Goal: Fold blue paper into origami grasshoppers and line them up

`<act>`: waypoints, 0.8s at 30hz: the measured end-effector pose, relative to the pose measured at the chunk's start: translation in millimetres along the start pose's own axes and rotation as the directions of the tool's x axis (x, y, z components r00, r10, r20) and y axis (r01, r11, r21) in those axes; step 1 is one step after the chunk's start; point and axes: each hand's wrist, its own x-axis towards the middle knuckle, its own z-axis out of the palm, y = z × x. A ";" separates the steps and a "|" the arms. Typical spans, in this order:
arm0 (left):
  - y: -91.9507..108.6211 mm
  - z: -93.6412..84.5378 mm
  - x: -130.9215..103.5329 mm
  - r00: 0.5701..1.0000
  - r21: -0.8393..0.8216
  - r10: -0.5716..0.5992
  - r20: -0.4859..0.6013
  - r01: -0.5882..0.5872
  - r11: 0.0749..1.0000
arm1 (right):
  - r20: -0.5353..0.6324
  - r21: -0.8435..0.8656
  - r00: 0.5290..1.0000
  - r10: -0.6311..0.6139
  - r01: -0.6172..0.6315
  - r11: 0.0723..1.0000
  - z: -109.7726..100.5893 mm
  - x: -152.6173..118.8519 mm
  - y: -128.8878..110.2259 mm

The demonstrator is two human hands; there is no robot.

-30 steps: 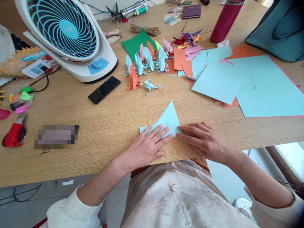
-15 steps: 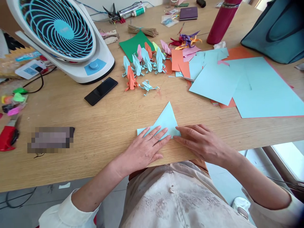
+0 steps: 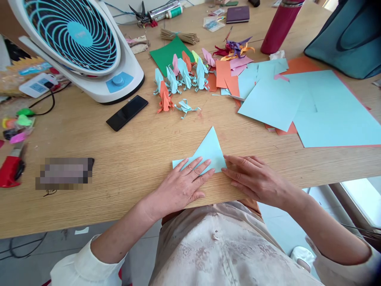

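A folded sheet of light blue paper [image 3: 210, 150] lies near the table's front edge, with one point rising away from me. My left hand [image 3: 186, 182] rests on its lower left part, fingers spread and flat, covering some of the lower edge. At the paper's right corner, the fingertips of my right hand [image 3: 253, 176] touch or almost touch the edge; its fingers are stretched out and nothing is held in them. Beyond the paper stand several origami figures in blue, orange and pink, the nearest being a small blue one [image 3: 186, 108].
Large blue sheets [image 3: 339, 115] and orange scraps lie to the right, near a red bottle [image 3: 279, 28] and a teal bag [image 3: 345, 43]. On the left are a fan [image 3: 125, 63], a black phone [image 3: 127, 113] and a red-handled tool [image 3: 10, 171].
My right hand has slid slightly right, from on the paper's right corner to its very edge. The left hand and the paper stay in place.
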 end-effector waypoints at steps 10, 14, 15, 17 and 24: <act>0.4 -1.0 1.4 1.000 0.014 0.007 -0.026 -0.007 1.000 | -0.057 0.007 0.998 0.032 -0.032 0.999 2.2 -2.1 -2.6; 0.9 -3.7 3.0 0.999 0.019 0.008 -0.035 -0.008 1.000 | -0.024 -0.005 1.000 0.016 -0.016 1.000 4.2 0.4 -3.1; 1.6 -4.5 3.3 0.999 0.018 0.010 -0.038 -0.009 1.000 | -0.008 0.003 1.000 0.011 -0.011 1.000 3.9 0.1 -4.0; 4.6 -5.8 2.7 0.998 0.009 0.017 -0.054 -0.017 1.000 | 0.016 0.020 1.000 0.008 -0.008 1.000 3.1 -3.0 -8.3; 34.1 -3.9 -17.0 0.987 -0.031 0.085 -0.138 -0.090 0.995 | -0.087 -0.063 0.995 -0.041 0.036 0.997 16.2 -28.3 -42.0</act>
